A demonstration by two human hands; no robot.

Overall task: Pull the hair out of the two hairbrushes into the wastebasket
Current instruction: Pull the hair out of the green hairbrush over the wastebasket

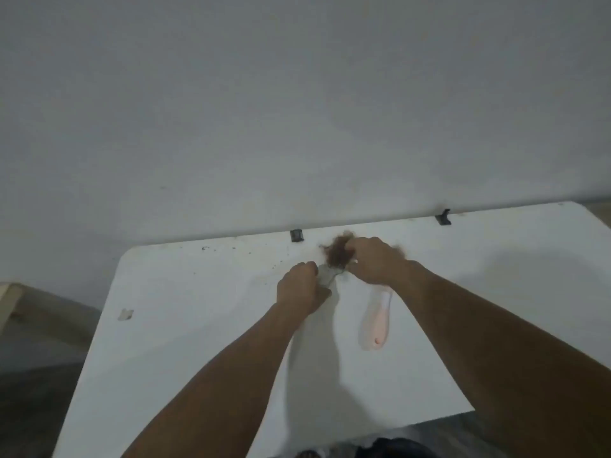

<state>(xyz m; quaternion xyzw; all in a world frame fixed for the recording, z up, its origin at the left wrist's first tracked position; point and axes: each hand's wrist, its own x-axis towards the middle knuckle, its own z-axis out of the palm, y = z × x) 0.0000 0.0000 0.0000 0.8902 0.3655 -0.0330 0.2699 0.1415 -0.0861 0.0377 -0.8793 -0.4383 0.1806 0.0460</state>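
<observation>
Stripping step in hand. Left hand [302, 287] grips a grey brush [327, 276] above the table [198, 325]; right hand [373, 261] pinches its hair clump [338, 252]. Pink brush [375, 320] lies beside. Wastebasket unseen; next, probably carry the hair there.

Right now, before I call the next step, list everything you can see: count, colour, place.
Table: one, white, fills the lower frame against a grey wall.
Grey hairbrush: one, held between both hands, mostly hidden.
Clump of hair: one, brown, at the brush head by the far edge.
Pink hairbrush: one, pale pink, lying on the table under the right forearm.
Black clips: two, on the far table edge.
Hair specks: several, dark, scattered far left.
Wastebasket: not in view.
Left hand: gripping the grey brush.
Right hand: pinching the hair.
</observation>
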